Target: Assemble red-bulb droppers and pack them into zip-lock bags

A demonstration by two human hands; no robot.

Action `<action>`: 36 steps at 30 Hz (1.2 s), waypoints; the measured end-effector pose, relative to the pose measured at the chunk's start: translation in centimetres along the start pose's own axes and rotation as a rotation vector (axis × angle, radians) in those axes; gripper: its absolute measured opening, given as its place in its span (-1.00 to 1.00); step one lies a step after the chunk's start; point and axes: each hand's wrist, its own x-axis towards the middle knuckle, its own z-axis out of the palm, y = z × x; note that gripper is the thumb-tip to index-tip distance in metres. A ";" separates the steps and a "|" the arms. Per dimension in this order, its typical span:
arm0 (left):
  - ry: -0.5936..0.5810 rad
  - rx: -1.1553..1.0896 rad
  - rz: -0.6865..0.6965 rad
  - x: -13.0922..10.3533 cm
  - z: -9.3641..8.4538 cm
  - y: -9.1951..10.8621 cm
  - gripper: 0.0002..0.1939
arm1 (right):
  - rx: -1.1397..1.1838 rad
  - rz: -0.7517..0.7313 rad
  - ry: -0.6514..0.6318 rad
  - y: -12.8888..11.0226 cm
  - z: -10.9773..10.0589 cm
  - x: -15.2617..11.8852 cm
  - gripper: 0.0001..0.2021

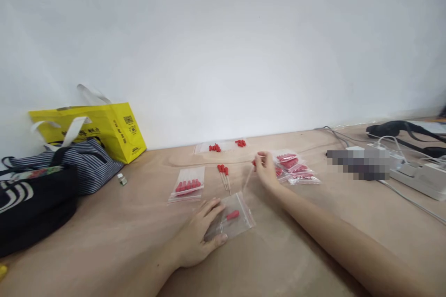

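My left hand (200,234) lies with its fingers spread on the left part of a clear zip bag (244,222), pressing it to the table. Inside that bag is one red-bulbed dropper (232,215). Farther off, my right hand (265,169) pinches the red end of another dropper (253,163), whose thin pale stem points down toward the bag. Between the hands and the wall, several droppers (223,169) with red tops lie side by side. A filled bag of red droppers (188,185) rests to the left, and several more filled bags (296,169) are stacked beyond my right wrist.
Against the wall lie clear packs (202,148) with small red bulbs (214,147). A yellow bag (130,134), a striped bag (101,167) and a black bag (38,209) stand at the left, near a small bottle (121,179). Power strips (421,178) and cables are at the right.
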 end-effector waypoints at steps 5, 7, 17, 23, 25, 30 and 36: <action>0.020 0.014 0.005 0.0 -0.3 0.7 -0.44 | 0.438 -0.002 0.074 0.1 -4.6 -4.2 -0.66; 0.014 0.022 0.001 0.0 -0.3 0.7 -0.43 | 0.488 0.029 0.061 -0.2 -5.0 -5.5 -0.67; 0.073 0.015 0.049 0.1 0.0 0.2 -0.41 | 0.498 0.027 0.054 -1.3 -3.8 -6.8 -0.70; 0.041 0.024 0.047 0.2 0.1 -0.1 -0.39 | 0.517 0.100 0.084 -0.7 -4.0 -6.5 -0.69; 0.046 0.017 0.027 0.3 0.1 0.2 -0.38 | 0.567 0.149 0.025 -0.7 -3.5 -6.9 -0.67; 0.056 0.015 0.048 0.7 0.1 1.2 -0.38 | 0.636 0.279 -0.216 -1.3 -2.6 -8.3 -0.63; 0.073 0.011 0.070 1.0 0.3 1.3 -0.39 | 0.387 0.239 -0.587 -0.9 -2.7 -8.5 -0.76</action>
